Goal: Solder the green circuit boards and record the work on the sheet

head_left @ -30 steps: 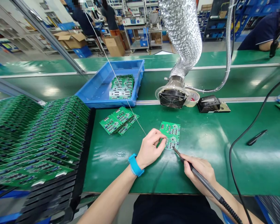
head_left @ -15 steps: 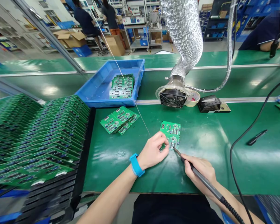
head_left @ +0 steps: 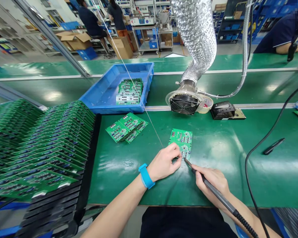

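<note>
My right hand (head_left: pixel 212 183) is wrapped round the grey handle of a soldering iron (head_left: pixel 220 195). The iron's tip rests at the lower edge of a green circuit board (head_left: pixel 181 137) lying flat on the bench. My left hand (head_left: pixel 165 162), with a blue wristband (head_left: pixel 146 176), pinches at the board's lower left corner and covers part of it. Thin solder wire (head_left: pixel 149 118) runs down from above into this hand; its end is hidden by the fingers.
Stacked boards (head_left: pixel 124 127) lie left of my hands, before a blue tray (head_left: pixel 109 107) holding more. A black rack (head_left: pixel 88 162) of upright boards stands at far left. A fume duct (head_left: pixel 185 102) hangs ahead; a pen (head_left: pixel 273 146) and cable (head_left: pixel 248 158) are at right.
My left hand has shifted slightly down and right, and the solder wire's lower end with it. The iron's tip has moved a little down, to the board's lower edge.
</note>
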{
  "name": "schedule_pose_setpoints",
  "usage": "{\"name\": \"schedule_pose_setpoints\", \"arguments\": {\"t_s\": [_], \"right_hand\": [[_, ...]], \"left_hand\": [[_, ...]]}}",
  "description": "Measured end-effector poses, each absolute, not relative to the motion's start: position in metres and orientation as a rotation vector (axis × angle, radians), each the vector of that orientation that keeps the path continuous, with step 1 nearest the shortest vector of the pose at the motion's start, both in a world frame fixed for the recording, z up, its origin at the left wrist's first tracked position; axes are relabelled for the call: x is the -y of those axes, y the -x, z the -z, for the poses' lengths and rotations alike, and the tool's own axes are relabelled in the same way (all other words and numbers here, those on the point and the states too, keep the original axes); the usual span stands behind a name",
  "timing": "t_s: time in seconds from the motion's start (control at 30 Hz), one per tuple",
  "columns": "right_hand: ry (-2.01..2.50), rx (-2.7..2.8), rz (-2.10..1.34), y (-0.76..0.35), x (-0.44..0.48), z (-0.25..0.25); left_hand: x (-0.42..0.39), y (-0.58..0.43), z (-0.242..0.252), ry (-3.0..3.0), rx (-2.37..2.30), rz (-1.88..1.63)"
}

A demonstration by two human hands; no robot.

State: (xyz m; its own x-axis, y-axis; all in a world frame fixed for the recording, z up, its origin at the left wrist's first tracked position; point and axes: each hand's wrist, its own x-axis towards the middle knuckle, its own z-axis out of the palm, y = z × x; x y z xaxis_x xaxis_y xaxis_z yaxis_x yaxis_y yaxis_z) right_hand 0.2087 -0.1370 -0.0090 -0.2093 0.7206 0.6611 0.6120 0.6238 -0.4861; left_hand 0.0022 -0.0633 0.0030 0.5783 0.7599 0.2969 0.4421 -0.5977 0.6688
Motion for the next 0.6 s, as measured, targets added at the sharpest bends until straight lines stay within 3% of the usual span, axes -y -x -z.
{"name": "schedule_pose_setpoints", "arguments": {"t_s": [0.27, 0.6], "right_hand": [[1.07, 1.92, -0.129, -0.208, 0.138, 0.008], [1.062, 1.897, -0.17, -0.209, 0.138, 0.008]], "left_hand": [[0.062, -0.001, -0.002, -2.276, -0.921, -0.769], [0.053, 0.01, -0.019, -2.113, -1.354, -1.345]]}}
